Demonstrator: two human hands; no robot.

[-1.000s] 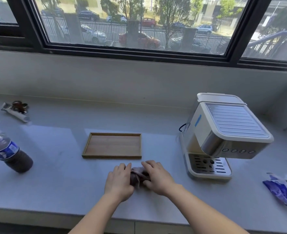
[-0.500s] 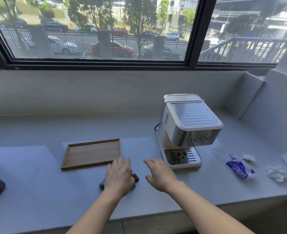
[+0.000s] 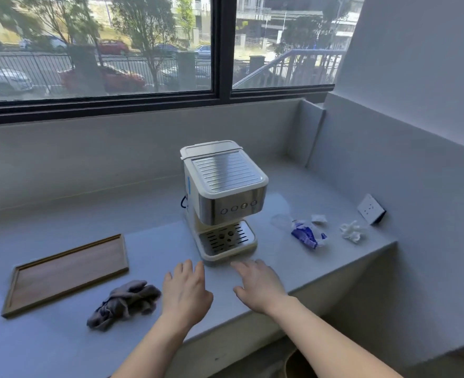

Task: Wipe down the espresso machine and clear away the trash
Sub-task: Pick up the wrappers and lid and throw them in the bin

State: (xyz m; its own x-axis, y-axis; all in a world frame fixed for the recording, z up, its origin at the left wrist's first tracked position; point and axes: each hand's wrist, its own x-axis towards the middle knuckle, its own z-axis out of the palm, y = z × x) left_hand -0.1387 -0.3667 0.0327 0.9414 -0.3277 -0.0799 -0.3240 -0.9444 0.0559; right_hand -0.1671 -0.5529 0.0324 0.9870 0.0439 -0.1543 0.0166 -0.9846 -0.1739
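Note:
The cream and steel espresso machine (image 3: 225,197) stands mid-counter, its drip tray facing me. A crumpled grey cloth (image 3: 124,302) lies on the counter, left of my left hand (image 3: 185,291), which hovers flat with fingers apart and holds nothing. My right hand (image 3: 258,285) is also open, palm down, just in front of the machine's base. Trash lies right of the machine: a blue and white wrapper (image 3: 305,234), a small white wad (image 3: 319,219) and a crumpled white tissue (image 3: 352,231).
A wooden tray (image 3: 64,274) lies at the left. A wall socket (image 3: 370,212) sits on the right wall above the counter. The counter's front edge (image 3: 342,266) runs diagonally at the right. A round brownish rim (image 3: 293,361) shows below the counter.
Both hands have let go of the grey cloth, which now lies alone at the left. My hands have shifted right toward the machine, and the view has swung right, bringing the trash closer.

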